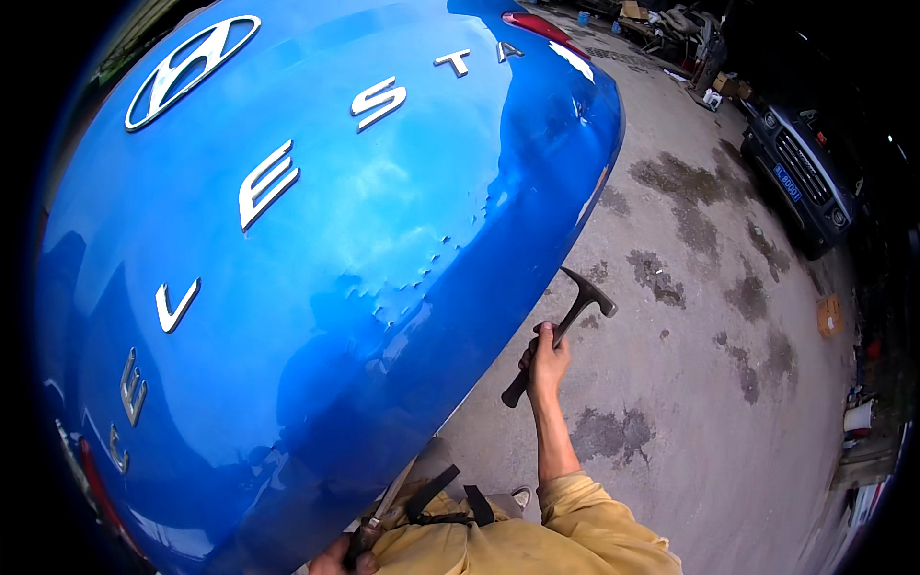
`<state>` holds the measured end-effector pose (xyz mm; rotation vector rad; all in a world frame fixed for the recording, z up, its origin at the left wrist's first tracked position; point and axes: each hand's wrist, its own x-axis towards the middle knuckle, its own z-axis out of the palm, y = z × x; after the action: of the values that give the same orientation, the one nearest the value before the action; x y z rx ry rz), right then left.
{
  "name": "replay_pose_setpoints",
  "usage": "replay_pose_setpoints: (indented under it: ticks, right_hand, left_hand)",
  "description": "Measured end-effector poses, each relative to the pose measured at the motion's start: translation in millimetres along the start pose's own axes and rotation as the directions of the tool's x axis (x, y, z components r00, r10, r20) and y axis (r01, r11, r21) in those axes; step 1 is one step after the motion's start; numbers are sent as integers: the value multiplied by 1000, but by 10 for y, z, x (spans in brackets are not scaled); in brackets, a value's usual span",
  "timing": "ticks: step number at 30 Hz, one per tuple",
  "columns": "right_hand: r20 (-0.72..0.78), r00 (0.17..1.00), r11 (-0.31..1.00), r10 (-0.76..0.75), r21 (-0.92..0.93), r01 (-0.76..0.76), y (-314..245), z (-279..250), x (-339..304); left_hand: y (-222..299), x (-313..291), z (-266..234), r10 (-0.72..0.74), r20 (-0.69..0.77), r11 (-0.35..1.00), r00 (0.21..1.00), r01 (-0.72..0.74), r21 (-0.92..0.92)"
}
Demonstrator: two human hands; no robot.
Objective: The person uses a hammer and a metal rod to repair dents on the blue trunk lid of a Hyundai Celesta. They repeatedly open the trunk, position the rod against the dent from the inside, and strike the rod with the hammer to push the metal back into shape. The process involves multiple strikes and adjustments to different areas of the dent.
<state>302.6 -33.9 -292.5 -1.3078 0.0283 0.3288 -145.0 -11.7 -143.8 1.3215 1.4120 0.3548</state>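
A large glossy blue car trunk lid (316, 240) fills the left and middle, with raised chrome letters and an oval badge. Small dents and rippled marks run across its lower right part. My right hand (547, 362) grips the dark handle of a hammer (585, 295), held just off the lid's right edge. Its head has a long curved end toward the car and a blunt face outward. At the bottom edge, my left hand (337, 558) is closed around the dark handle of a metal-shafted tool (388, 496). That shaft slants up to the lid's lower edge; I cannot see its tip.
Stained concrete floor (690, 383) stretches to the right. A dark vehicle (800, 172) is parked at the far right. Boxes and scrap parts (685, 34) are piled at the back, and a cardboard box (829, 316) lies near the right side. A red tail light (546, 29) borders the lid.
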Motion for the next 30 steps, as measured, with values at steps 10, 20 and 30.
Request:
replay_pose_setpoints:
  ticks: [10,20,30]
  right_hand:
    - [174,800,803,-574,312,509,-1699,220,-1008]
    - [181,683,698,-708,323,639,-1704,403,-1034]
    - [184,664,677,-725,371,636,-1752,480,-1061]
  left_hand:
    - [97,-36,-105,192,59,948,980,-201,246]
    - [181,-5,-216,373,144,818,916,-398,416]
    - [306,14,-309,490,215,677,845,-524,517]
